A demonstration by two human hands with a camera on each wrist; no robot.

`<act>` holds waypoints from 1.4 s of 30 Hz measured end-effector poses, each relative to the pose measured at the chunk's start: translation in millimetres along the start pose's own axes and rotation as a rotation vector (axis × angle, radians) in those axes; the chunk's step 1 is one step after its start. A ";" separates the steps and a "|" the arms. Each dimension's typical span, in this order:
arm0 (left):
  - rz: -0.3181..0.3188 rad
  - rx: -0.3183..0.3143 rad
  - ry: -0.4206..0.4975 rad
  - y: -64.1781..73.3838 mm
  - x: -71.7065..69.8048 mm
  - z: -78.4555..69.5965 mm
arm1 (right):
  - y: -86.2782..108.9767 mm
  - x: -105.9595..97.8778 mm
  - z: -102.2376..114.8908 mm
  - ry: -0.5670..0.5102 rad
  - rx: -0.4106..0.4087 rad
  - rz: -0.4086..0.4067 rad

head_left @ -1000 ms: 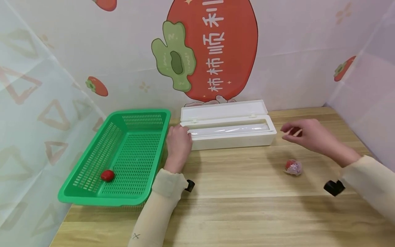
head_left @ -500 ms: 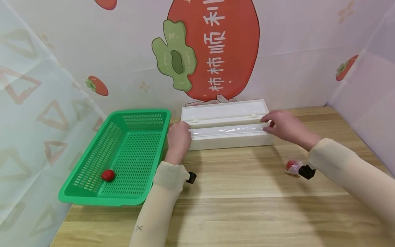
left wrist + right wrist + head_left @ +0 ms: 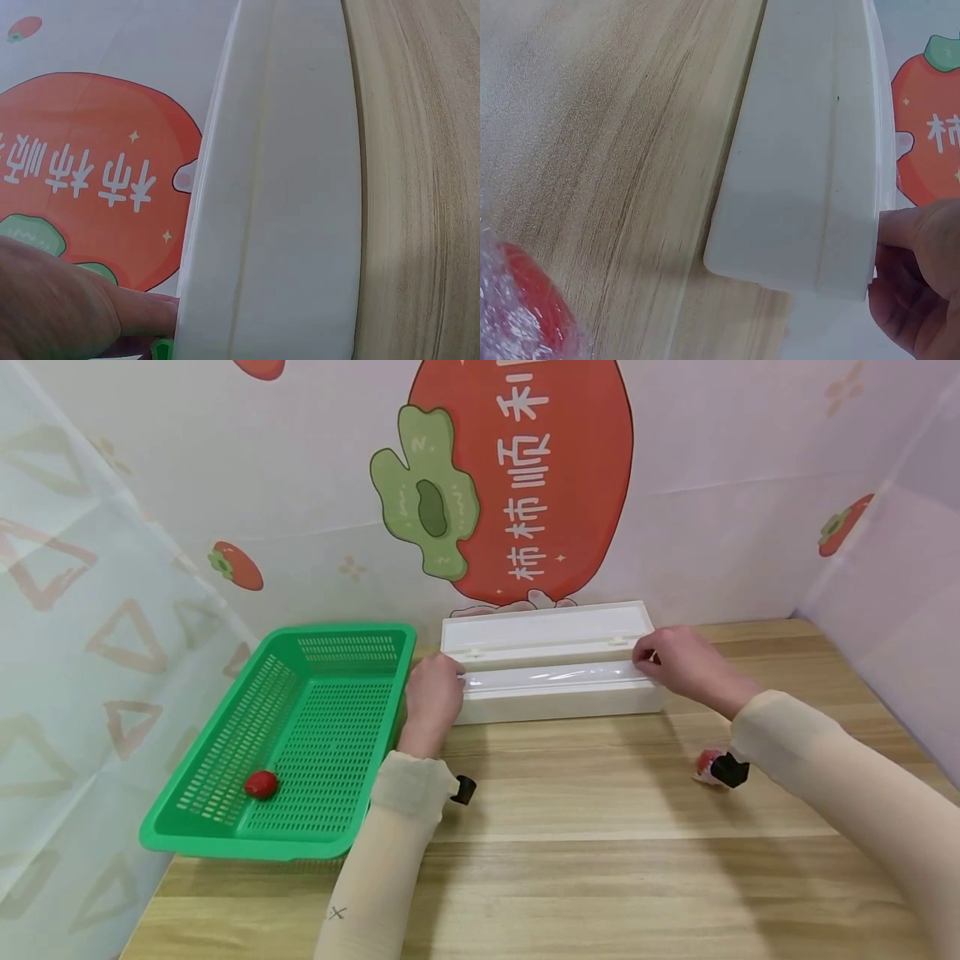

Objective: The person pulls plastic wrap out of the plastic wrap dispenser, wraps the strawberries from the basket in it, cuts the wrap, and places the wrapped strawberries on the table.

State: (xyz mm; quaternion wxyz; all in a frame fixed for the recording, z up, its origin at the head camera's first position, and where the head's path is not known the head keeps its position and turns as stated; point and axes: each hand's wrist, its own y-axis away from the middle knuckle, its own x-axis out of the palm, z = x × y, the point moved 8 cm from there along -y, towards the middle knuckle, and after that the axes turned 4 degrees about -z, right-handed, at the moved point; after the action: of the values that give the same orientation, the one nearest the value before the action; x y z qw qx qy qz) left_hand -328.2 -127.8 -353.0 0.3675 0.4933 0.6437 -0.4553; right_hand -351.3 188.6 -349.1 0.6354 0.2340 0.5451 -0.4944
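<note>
A long white cling film box stands at the back of the table, its lid raised against the wall. Clear film stretches along its top. My left hand grips the box's left end with curled fingers; in the left wrist view its thumb meets the upper edge. At the opposite end my right hand pinches the upper corner, thumb and fingers bent. Whether either hand also holds the film's edge is hidden. Near my right wrist lies a film-wrapped red item, partly covered by the wrist camera in the head view.
A green plastic basket stands on the left, close to my left forearm, with a small red fruit-like item inside. Printed sheets enclose the wooden table at the back and both sides.
My right hand has come left from beside the box onto its right end, and its fingers have closed there. The left hand has stayed at the left end.
</note>
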 end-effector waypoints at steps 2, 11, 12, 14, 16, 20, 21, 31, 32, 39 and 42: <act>0.004 0.004 -0.007 0.6 0.3 -0.3 | -0.4 -0.1 -3.0 -0.027 0.031 0.000; 0.032 0.008 -0.031 3.6 0.4 -1.5 | -1.7 -2.0 -16.8 -0.126 0.137 -0.027; 0.037 0.008 -0.033 4.1 0.2 -1.8 | -1.5 -2.1 -17.8 -0.135 0.148 -0.028; 0.045 0.016 -0.042 4.8 -0.2 -2.4 | -1.2 -1.9 -20.0 -0.151 0.168 -0.025; 0.048 0.027 -0.054 5.3 -0.9 -3.1 | -1.2 -1.9 -21.2 -0.166 0.185 -0.024; 0.042 0.051 -0.078 5.8 -0.3 -5.3 | -2.6 -1.8 -23.8 -0.187 0.212 -0.026; 0.036 0.054 -0.080 5.7 0.2 -5.9 | -3.2 -1.9 -24.5 -0.193 0.218 -0.028; -0.029 0.061 -0.083 2.1 4.9 -11.2 | -7.8 -3.6 -28.3 -0.209 0.266 -0.048; -0.034 0.060 -0.083 1.6 4.7 -11.0 | -7.9 -3.5 -28.3 -0.213 0.272 -0.047; -0.038 0.060 -0.075 -0.6 4.9 -11.1 | -8.9 -1.9 -30.5 -0.253 0.309 -0.038; -0.032 0.064 -0.069 -1.5 5.2 -12.9 | -9.6 -1.0 -32.1 -0.262 0.320 -0.041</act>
State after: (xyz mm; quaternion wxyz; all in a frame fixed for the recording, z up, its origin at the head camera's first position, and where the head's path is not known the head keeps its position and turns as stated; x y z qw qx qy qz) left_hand -331.3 -114.2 -353.5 0.3664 0.4783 0.6235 -0.4982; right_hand -374.5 212.0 -355.4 0.6456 0.2544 0.3769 -0.6136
